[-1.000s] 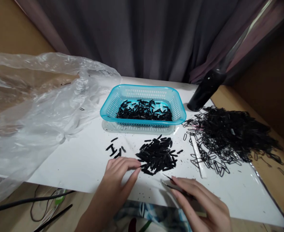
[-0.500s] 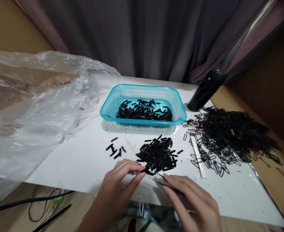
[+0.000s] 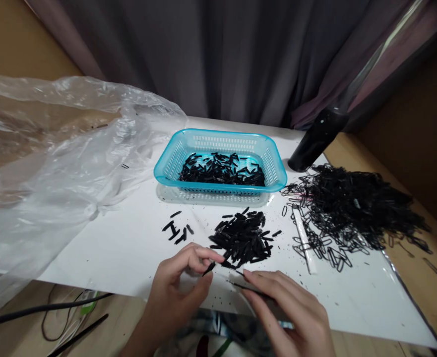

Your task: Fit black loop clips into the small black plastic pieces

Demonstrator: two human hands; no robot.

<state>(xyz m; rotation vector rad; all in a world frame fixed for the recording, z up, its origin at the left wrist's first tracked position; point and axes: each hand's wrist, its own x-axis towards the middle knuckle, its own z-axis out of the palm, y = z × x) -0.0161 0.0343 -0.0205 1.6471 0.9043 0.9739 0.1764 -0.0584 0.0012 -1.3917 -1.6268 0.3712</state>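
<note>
One black strip (image 3: 209, 269), seemingly pinched between thumb and finger of my left hand (image 3: 177, 277). One pair of dark tweezers (image 3: 251, 289), tips parted, gripped in my right hand (image 3: 294, 307). Pile of black strips (image 3: 242, 238), just beyond both hands; blue basket (image 3: 220, 188), farther ahead, holding more; tangle of black loops (image 3: 359, 208), beyond my right hand. Step in hand, I judge: single-piece handling; next move calls for a light, steady pinch.

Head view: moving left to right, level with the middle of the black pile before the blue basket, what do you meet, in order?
Clear plastic bag, small scatter of black pieces, larger pile of black pieces, heap of black loops.
</note>
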